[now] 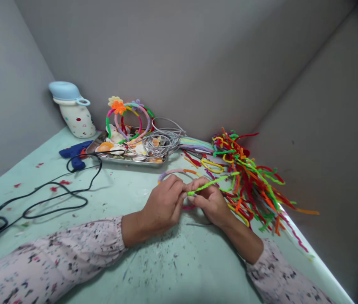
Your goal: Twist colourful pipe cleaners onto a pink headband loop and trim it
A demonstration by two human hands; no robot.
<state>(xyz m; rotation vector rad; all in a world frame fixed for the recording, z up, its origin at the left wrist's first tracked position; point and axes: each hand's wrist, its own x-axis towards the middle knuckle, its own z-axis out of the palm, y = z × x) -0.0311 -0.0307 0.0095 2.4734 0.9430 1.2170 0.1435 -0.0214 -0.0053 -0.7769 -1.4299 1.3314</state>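
Over the middle of the table my left hand [165,202] and my right hand [214,203] meet, fingertips pinched together. Between them is a bright green pipe cleaner [212,183]; its near end is coiled at the fingertips and its loose length points up to the right. Both hands are closed on it. Partly hidden behind my hands, a hoop wrapped in purple, orange and pink [180,170] shows its upper arc and a bit below. Whether the green coil sits on that hoop I cannot tell. A thin grey wire end [198,224] shows below my right hand.
A heap of coloured pipe cleaners [248,181] lies at right by yellow-handled scissors [212,166]. At the back, a metal tray [128,161] holds scraps, flower-trimmed hoops [131,120] and coiled grey wire [166,141]. Left are a blue glue gun [76,154], black cord [55,207] and bottle [76,116].
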